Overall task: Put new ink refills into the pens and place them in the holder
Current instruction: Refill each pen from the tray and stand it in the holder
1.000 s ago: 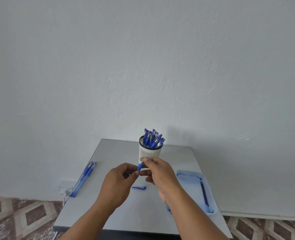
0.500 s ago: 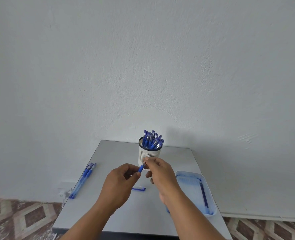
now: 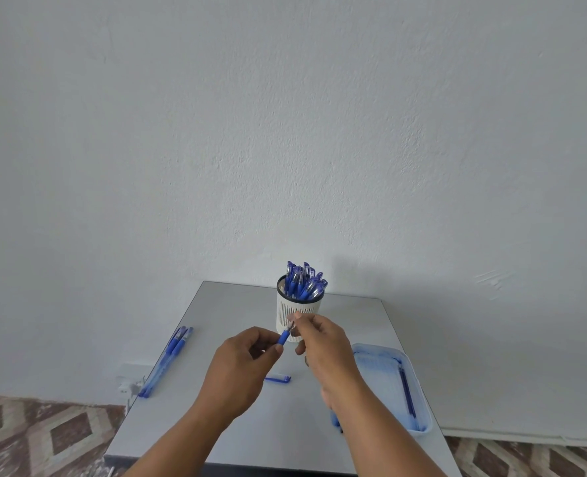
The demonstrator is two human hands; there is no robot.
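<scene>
Left hand [image 3: 240, 370] grips the pen [image 3: 284, 336] in front of the holder [image 3: 297, 313]; right hand [image 3: 319, 339] pinches its tip, apparently the nose cone. Advise steady barrel, straight twisting, no bending the refill.

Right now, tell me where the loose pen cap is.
In the head view, the loose pen cap lies on the table, below and between the left hand and right hand.

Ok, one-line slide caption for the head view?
Both hands hold a blue pen before the full holder.
</scene>
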